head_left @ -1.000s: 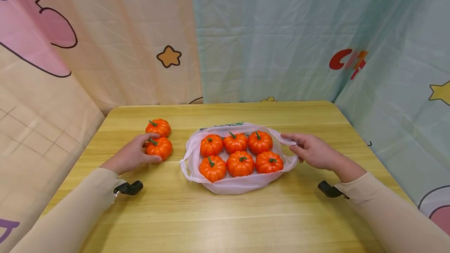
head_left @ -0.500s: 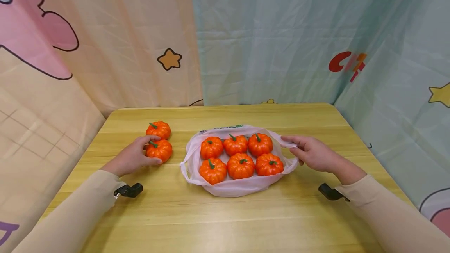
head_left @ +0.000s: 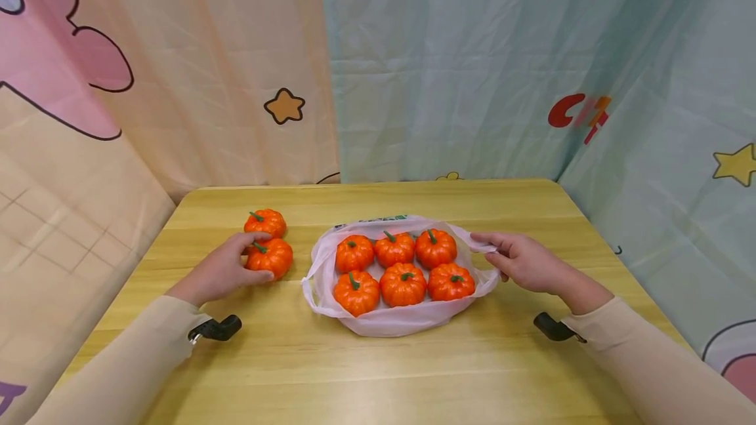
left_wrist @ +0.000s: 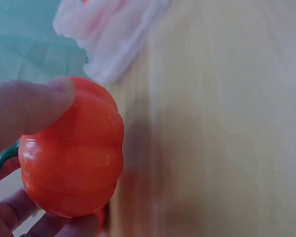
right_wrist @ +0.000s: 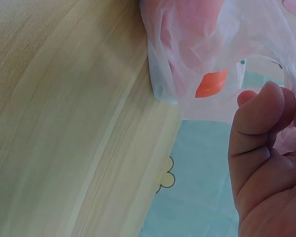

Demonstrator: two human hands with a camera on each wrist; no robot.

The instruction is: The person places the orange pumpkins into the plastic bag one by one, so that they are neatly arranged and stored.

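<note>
My left hand (head_left: 227, 269) grips a small orange pumpkin (head_left: 275, 260) with a green stem, thumb on one side and fingers on the other. The left wrist view shows this pumpkin (left_wrist: 74, 153) close up, its stem toward the palm. Just behind it on the table is a second pumpkin (head_left: 266, 222). A thin white plastic bag (head_left: 396, 327) lies spread open to the right, with several similar pumpkins in two rows inside. At its right end my right hand (head_left: 531, 265) pinches the bag's handle (head_left: 477, 243) between thumb and fingers.
Everything sits on a light wooden table (head_left: 378, 372). Fabric curtains (head_left: 449, 84) printed with cartoon figures hang behind the table and along both sides. Each wrist carries a black strap piece (head_left: 217, 328). The bag's left handle (head_left: 309, 290) hangs loose.
My left hand and the gripped pumpkin have shifted slightly right. My right hand keeps its pinch on the bag handle. The head view has tilted up a little.
</note>
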